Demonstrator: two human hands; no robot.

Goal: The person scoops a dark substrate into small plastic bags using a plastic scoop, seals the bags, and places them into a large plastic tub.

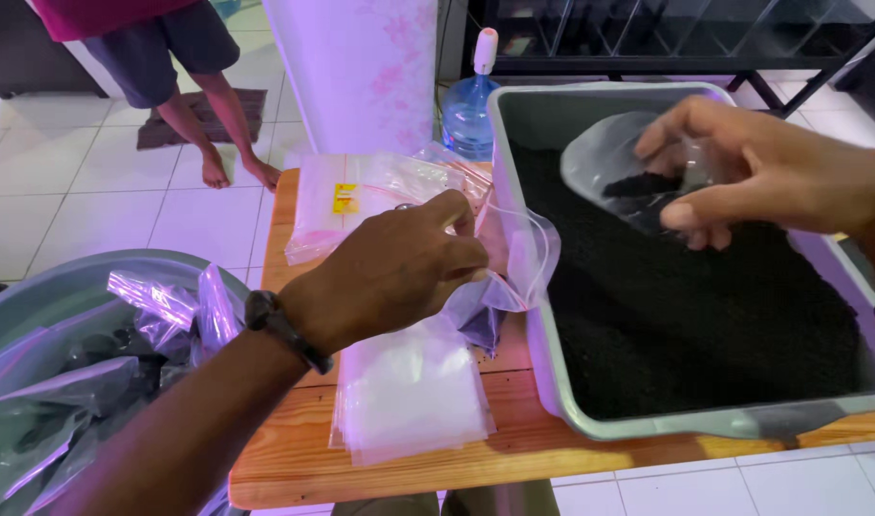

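the left hand has its grip closed on the rim of a clear plastic bag, holding its mouth open at the tray's edge. just below that grip a stack of empty bags lies on the wooden tabletop. right of it, the right hand pinches a clear scoop with some dark soil in it, up over the grey tray. this looks like the filling step. next the scoop must tip right over the bag's mouth.
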